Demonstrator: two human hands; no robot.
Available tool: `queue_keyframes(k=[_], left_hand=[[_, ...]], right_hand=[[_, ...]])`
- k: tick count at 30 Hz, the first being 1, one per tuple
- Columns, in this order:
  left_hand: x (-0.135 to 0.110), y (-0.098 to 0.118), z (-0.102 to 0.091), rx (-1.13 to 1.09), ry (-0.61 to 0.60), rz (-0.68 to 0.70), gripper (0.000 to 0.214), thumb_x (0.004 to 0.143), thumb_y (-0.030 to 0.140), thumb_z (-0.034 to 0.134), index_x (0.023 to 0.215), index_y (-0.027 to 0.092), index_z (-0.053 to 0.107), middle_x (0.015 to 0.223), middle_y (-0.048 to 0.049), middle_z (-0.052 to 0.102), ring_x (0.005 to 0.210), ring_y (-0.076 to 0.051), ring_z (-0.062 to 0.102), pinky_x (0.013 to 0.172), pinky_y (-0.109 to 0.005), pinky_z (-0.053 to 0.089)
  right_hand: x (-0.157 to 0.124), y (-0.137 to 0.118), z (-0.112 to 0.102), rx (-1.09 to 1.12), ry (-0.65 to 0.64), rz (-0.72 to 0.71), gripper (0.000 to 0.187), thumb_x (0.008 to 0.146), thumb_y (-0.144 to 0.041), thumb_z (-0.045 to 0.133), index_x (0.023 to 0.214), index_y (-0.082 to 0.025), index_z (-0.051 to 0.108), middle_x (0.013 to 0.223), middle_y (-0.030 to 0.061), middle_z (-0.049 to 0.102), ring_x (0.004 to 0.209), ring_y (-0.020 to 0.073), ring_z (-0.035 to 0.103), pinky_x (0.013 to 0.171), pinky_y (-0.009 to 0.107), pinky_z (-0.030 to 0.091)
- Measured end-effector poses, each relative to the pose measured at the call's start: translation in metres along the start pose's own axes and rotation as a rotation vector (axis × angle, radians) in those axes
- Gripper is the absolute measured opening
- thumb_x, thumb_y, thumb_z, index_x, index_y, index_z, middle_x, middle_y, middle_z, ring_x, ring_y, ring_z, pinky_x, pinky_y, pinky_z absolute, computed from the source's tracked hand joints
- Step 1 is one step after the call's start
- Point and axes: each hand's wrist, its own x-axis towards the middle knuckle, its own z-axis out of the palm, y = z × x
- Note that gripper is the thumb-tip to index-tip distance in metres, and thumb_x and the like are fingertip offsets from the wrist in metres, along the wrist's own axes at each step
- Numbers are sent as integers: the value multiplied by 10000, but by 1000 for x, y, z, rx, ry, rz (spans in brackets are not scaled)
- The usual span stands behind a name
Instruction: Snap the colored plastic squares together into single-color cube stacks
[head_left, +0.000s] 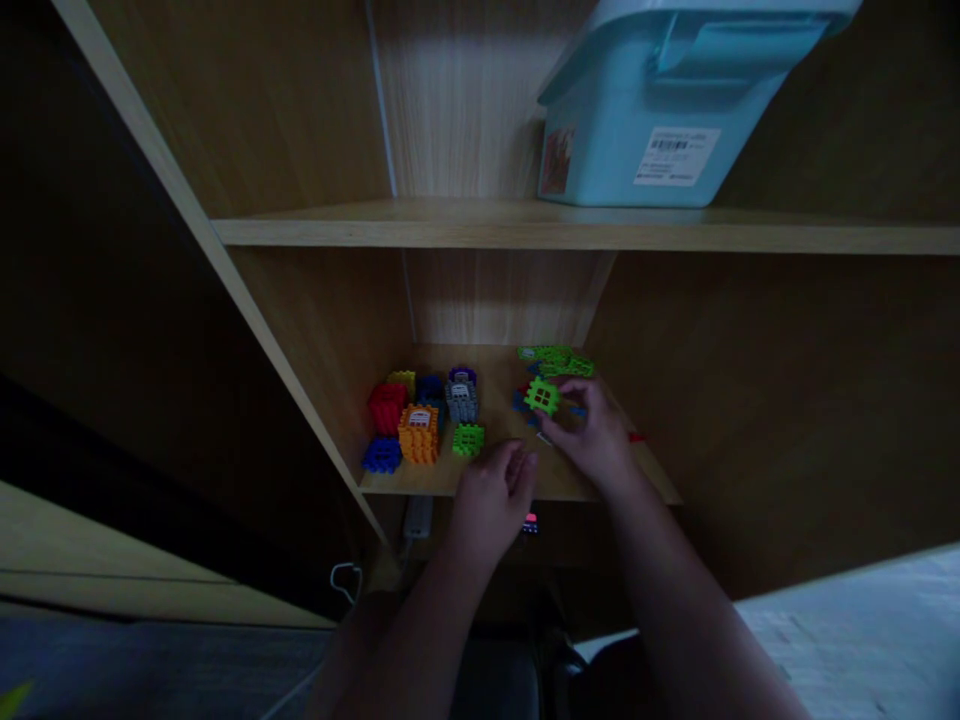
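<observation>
Between thumb and fingers, my right hand (589, 430) grips a green window-shaped building block (541, 397) above the lower shelf. My left hand (496, 490) is over the shelf's front edge with its fingers curled inward; whether anything small is in them is hidden. Just beyond it lies another green block (469, 439). To the left stand stacks of interlocking blocks: orange (418, 434), red (388, 408), blue (382, 455) and grey (461, 402). Loose green pieces (559, 360) lie in a heap at the back right, with blue and red ones partly behind my right hand.
A light-blue lidded bin (637, 130) stands on the upper shelf (450, 232), which overhangs the blocks. Wooden side panels (322, 330) close in the lower shelf (495, 385) on both sides. Below it is a grey box-like object (418, 517).
</observation>
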Motion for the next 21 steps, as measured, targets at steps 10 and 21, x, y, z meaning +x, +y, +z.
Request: queue_keyframes(k=[10,21], left_hand=[[6,-7,-12,-592,211,-368,519,919,707,692,927,188,657,729,3,669,538,-105,564,462,-192,456],[6,-4,-19,-704,356,-426,557,866,732,753,852,192,620,684,41,614,498,-77,493,439,-173,376]], right_hand=[[-22,-42,24,280,-156,-81,414,882,-361,873,1143,-287,561,1300,95,753,1202,274,744,1023,475,609],[-25,-48,31,300,-134,-23,348,903,-422,865,1199,-311,720,1246,80,771,1165,279,753,1036,490,642]])
